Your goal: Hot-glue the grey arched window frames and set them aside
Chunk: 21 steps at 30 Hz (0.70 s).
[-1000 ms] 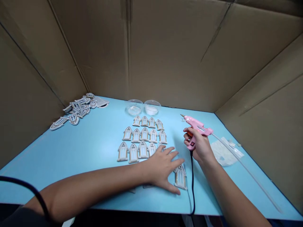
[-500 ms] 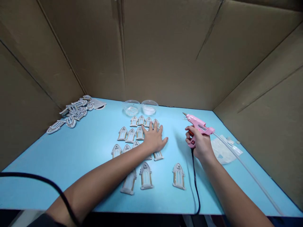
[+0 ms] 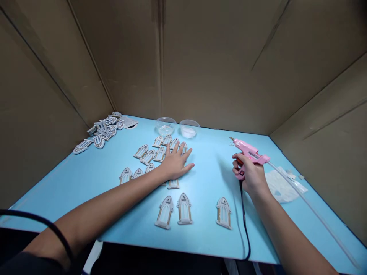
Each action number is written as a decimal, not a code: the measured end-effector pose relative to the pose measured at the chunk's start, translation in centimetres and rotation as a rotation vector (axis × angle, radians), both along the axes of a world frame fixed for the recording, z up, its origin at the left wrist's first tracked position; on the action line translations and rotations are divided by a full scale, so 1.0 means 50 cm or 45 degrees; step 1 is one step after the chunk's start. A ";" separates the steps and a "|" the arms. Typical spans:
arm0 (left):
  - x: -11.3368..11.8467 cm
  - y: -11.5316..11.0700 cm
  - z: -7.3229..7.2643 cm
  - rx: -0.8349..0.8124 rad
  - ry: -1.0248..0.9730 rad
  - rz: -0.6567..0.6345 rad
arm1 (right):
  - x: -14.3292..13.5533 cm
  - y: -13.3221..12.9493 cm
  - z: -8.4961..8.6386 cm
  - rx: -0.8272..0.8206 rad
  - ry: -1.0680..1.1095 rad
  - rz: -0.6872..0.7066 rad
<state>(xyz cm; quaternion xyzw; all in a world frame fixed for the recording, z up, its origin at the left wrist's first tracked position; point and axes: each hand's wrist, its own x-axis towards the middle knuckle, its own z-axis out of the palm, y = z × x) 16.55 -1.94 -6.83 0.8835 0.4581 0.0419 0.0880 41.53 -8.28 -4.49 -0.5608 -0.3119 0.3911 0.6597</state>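
Head view: at a blue table [image 3: 86, 183] walled in by cardboard [image 3: 200, 57], the left hand [image 3: 174, 164] lies open and flat, fingers spread, on rows of small arch-shaped window cutouts [image 3: 147, 156]. The right hand [image 3: 252, 175] is closed around the grip of a pink glue gun [image 3: 248, 152], held upright just off the table, nozzle pointing away, a glue stick [image 3: 309, 206] trailing behind and its cord [image 3: 245, 225] running off the near edge. Three cutouts [image 3: 183, 209] lie apart near the front edge. Two clear bowls [image 3: 177, 128] stand at the back, a loose pile of cutouts [image 3: 101, 130] at far left, and a plastic bag [image 3: 282, 187] beside the gun. The step in hand looks like selecting a piece from the rows; gluing would call for a piece lifted clear and brought to the nozzle.
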 end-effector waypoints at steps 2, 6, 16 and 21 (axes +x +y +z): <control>0.001 -0.049 0.001 0.093 -0.100 -0.077 | 0.000 0.000 -0.003 0.009 -0.001 0.001; -0.005 -0.178 -0.031 0.117 -0.179 -0.345 | -0.002 -0.002 -0.007 0.005 -0.005 0.011; -0.163 -0.195 -0.036 0.036 -0.040 -0.435 | -0.009 -0.001 -0.011 -0.060 -0.034 0.037; -0.244 -0.178 -0.026 0.126 -0.063 -0.451 | -0.015 -0.003 -0.012 -0.095 -0.030 0.062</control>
